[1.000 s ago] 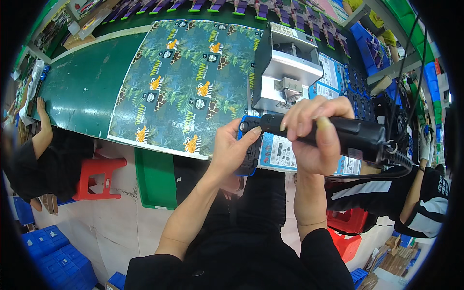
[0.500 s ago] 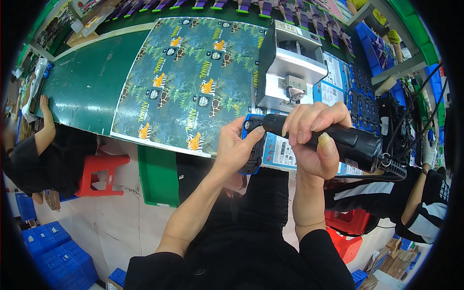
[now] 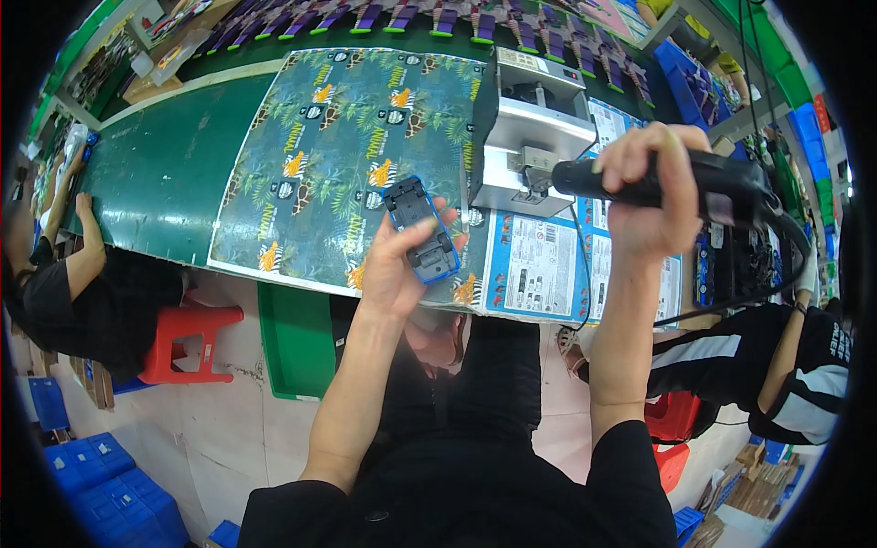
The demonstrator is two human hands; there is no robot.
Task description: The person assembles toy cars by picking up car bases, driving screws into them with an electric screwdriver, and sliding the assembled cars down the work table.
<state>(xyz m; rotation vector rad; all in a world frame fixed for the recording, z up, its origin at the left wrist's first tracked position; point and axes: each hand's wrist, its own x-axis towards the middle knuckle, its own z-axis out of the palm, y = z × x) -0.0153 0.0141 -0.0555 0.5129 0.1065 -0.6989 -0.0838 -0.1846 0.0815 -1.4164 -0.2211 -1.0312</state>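
My left hand (image 3: 391, 267) holds a blue toy car (image 3: 406, 206) with its black underside facing up, fingers round its right edge and thumb across it. The car is above the patterned sheet on the bench. My right hand (image 3: 656, 183) grips a black electric screwdriver (image 3: 726, 178), held nearly level with its nose to the left. That nose is at the front outlet of a silver screw feeder (image 3: 498, 164); whether the tip touches it, I cannot tell. A cable (image 3: 793, 239) trails from the tool's rear.
Printed card sheets (image 3: 534, 265) lie right of the car. Behind the feeder, a row of purple and green pieces (image 3: 402, 18) runs along the far side. Co-workers sit left and right, the left one by a red stool (image 3: 187, 342). A green bin (image 3: 290, 338) stands below the bench edge.
The screwdriver has come off the car and moved up and right, to the feeder's front. My left hand has shifted left with the car, turning its underside into view.
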